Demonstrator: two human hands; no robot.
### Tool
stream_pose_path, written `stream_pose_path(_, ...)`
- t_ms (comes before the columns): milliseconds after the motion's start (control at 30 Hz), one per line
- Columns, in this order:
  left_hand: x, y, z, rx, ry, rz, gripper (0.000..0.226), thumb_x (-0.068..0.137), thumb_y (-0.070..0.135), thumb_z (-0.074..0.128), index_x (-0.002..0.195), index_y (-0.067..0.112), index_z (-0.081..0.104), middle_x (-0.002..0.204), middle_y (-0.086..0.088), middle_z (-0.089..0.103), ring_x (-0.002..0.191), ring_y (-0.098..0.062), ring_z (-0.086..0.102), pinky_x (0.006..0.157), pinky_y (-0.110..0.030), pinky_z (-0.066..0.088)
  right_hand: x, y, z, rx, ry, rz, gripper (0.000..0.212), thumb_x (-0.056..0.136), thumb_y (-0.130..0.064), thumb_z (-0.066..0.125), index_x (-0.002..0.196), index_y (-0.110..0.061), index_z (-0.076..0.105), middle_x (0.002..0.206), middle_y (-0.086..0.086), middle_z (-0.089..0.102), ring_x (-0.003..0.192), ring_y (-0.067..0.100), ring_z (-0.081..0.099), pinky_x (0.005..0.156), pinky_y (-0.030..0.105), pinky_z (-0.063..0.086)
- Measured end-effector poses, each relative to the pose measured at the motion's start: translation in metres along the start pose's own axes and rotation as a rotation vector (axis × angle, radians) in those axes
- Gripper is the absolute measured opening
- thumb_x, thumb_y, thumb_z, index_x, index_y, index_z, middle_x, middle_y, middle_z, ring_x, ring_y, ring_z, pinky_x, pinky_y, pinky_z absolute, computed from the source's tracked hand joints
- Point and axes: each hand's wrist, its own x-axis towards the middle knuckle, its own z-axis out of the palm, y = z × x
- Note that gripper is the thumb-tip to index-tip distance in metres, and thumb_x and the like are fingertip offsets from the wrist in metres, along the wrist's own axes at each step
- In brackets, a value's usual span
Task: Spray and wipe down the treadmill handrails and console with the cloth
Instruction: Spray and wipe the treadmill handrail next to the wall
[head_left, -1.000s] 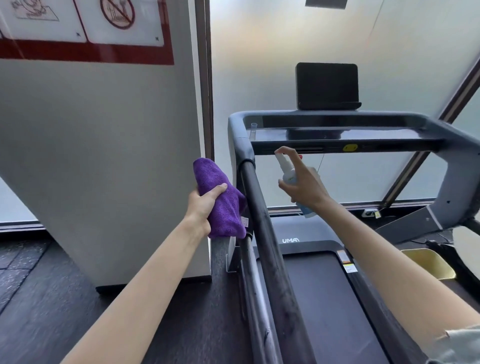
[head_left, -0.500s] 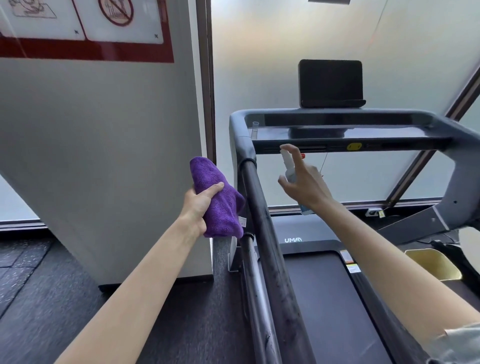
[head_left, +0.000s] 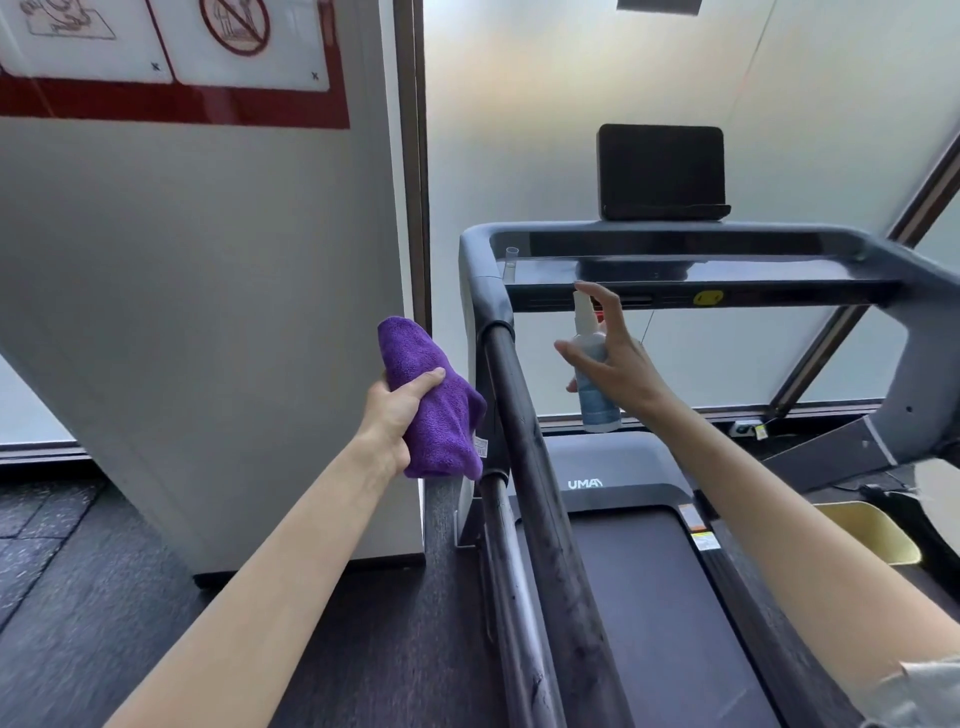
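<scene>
My left hand (head_left: 397, 410) grips a bunched purple cloth (head_left: 434, 400) just left of the treadmill's left handrail (head_left: 524, 447), a long black padded bar. Right of that rail, my right hand (head_left: 615, 358) holds a small clear spray bottle (head_left: 592, 379) upright, index finger over its white nozzle, which faces the rail. Above the hands runs the dark console (head_left: 675, 273) with a yellow button. A black screen (head_left: 661, 171) stands on top of it. The right handrail (head_left: 924, 312) curves down at the far right.
A white wall panel (head_left: 208, 312) with a red-banded sign stands close on the left. The treadmill belt (head_left: 660, 613) lies below between the rails. A yellow bin (head_left: 867, 530) sits on the dark floor at the right. Frosted window glass fills the background.
Both hands drifted slightly lower and left. The right hand's index finger has lifted over the nozzle and the bottle stands more upright. The cloth stays gripped beside the rail.
</scene>
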Motion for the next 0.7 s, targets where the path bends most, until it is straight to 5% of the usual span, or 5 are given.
stream_pose_path(300,0.007,0.002,-0.002,0.012,-0.018,-0.020,0.037,0.078,0.016,0.077,0.108,0.015,0.054,0.099,-0.007,0.067,0.081,-0.024,0.067,0.061,-0.035,0.055,0.002,0.002,0.006,-0.158,0.086,-0.004,0.071,0.083,-0.002,0.067,0.141,-0.028,0.035,0.108,0.019,0.052,0.059,0.025,0.061,0.049,0.023,0.056)
stream_pose_path(467,0.012,0.004,-0.002,0.023,-0.044,-0.021,0.029,0.078,0.016,0.077,0.098,0.017,0.055,0.097,-0.007,0.067,0.079,-0.023,0.067,0.061,-0.034,0.055,0.006,0.000,0.004,-0.398,0.081,-0.030,0.066,0.085,-0.006,0.064,0.141,-0.027,0.037,0.097,0.024,0.061,0.062,0.030,0.060,0.059,0.047,0.057)
stream_pose_path(700,0.012,0.005,0.003,0.032,-0.068,-0.009,0.038,0.078,0.016,0.077,0.109,0.014,0.056,0.097,-0.008,0.068,0.079,-0.023,0.067,0.059,-0.033,0.055,0.002,0.000,0.005,-0.574,0.155,-0.101,0.061,0.083,-0.002,0.063,0.137,-0.017,0.039,0.088,0.023,0.060,0.060,0.032,0.056,0.058,0.044,0.055)
